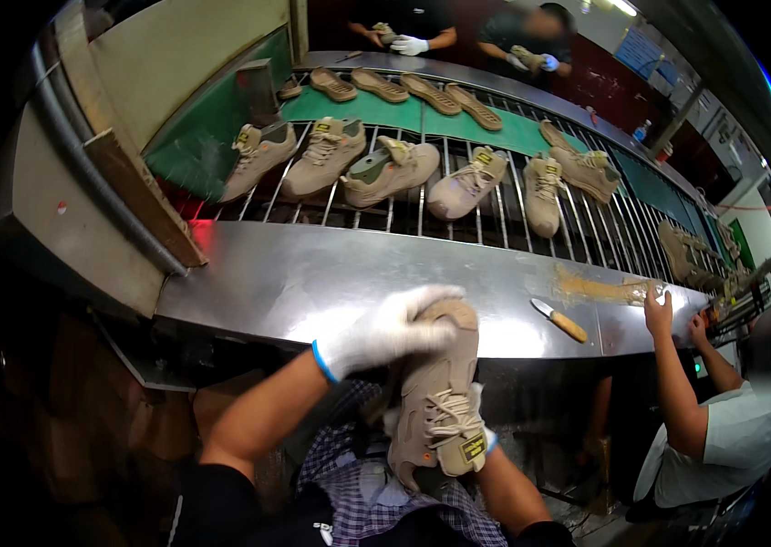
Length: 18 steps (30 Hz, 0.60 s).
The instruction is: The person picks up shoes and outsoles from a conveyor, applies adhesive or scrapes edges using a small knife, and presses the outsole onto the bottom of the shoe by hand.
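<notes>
A gloved left hand [390, 328], fingers curled over the toe, steadies a beige shoe [417, 401] above the lap [335, 465] beside the metal counter [331, 273], apparently mid-handling, the right hand's fingers [477, 398] too hidden to judge, any turn needing firm support.

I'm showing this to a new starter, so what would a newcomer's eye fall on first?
Probably the beige shoe at lower centre, with the white-gloved left hand at its toe and the right hand mostly hidden behind it. Next, the row of similar shoes on metal bars across the upper middle, then the wooden-handled knife on the shiny metal table, right of centre.
</notes>
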Each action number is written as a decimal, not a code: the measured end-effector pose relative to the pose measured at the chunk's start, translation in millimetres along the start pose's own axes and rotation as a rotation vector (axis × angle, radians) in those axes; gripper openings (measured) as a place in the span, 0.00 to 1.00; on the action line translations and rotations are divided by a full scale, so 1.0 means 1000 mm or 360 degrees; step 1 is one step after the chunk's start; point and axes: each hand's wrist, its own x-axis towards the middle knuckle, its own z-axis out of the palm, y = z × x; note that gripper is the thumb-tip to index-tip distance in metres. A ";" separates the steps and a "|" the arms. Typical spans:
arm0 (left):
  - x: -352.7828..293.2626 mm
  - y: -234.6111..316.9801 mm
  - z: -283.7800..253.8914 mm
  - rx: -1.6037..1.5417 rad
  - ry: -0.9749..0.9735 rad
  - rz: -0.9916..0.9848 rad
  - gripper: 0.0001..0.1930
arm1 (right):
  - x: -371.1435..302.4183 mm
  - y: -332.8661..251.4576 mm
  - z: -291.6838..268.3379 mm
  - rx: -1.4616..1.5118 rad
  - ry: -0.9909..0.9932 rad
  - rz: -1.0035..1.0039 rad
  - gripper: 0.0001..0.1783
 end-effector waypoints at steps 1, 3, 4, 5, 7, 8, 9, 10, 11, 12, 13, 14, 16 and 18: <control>-0.014 -0.023 -0.003 0.0094 0.0067 0.0014 0.46 | -0.009 -0.013 -0.009 -0.0612 0.0213 0.0076 0.52; -0.014 -0.060 -0.006 0.0102 0.0007 0.0042 0.50 | -0.033 -0.060 -0.009 -0.1556 0.0533 0.0056 0.41; -0.011 -0.059 0.000 0.0245 -0.0031 0.0093 0.50 | -0.041 -0.097 0.001 -0.1929 0.0670 -0.0075 0.35; -0.010 -0.061 0.012 0.0134 -0.0096 0.0086 0.51 | -0.047 -0.108 0.020 -0.1828 0.0759 -0.0403 0.30; -0.008 -0.057 0.014 0.0009 -0.0105 0.0065 0.51 | -0.012 -0.133 0.048 -0.1969 0.0611 -0.0776 0.26; -0.008 -0.065 0.022 -0.0326 -0.0111 -0.0003 0.55 | 0.007 -0.146 0.066 -0.2187 0.0518 -0.0875 0.27; -0.017 -0.071 0.028 -0.0390 -0.0010 -0.0012 0.56 | 0.012 -0.150 0.069 -0.2564 0.0351 -0.0643 0.28; -0.031 -0.077 0.028 -0.0436 0.0103 -0.0016 0.57 | 0.018 -0.141 0.102 -0.2343 0.0342 -0.0619 0.37; -0.049 -0.082 0.029 -0.0488 0.0211 -0.0033 0.58 | 0.010 -0.139 0.105 -0.2135 0.0385 -0.0551 0.49; -0.070 -0.095 0.025 -0.0064 0.0167 0.0108 0.60 | 0.002 -0.139 0.100 -0.2112 0.0412 -0.0553 0.57; -0.093 -0.111 0.019 0.0351 0.0133 0.0246 0.61 | -0.005 -0.141 0.092 -0.2089 0.0429 -0.0539 0.65; -0.111 -0.117 0.019 0.0845 0.0105 0.0315 0.62 | -0.005 -0.140 0.095 -0.2027 0.0467 -0.0518 0.76; -0.127 -0.127 0.027 0.1307 0.0113 0.0229 0.58 | 0.001 -0.133 0.108 -0.1947 0.0490 -0.0521 0.77; -0.112 -0.138 0.031 0.1236 0.0346 0.0492 0.53 | 0.007 -0.130 0.110 -0.1964 0.0494 -0.0522 0.77</control>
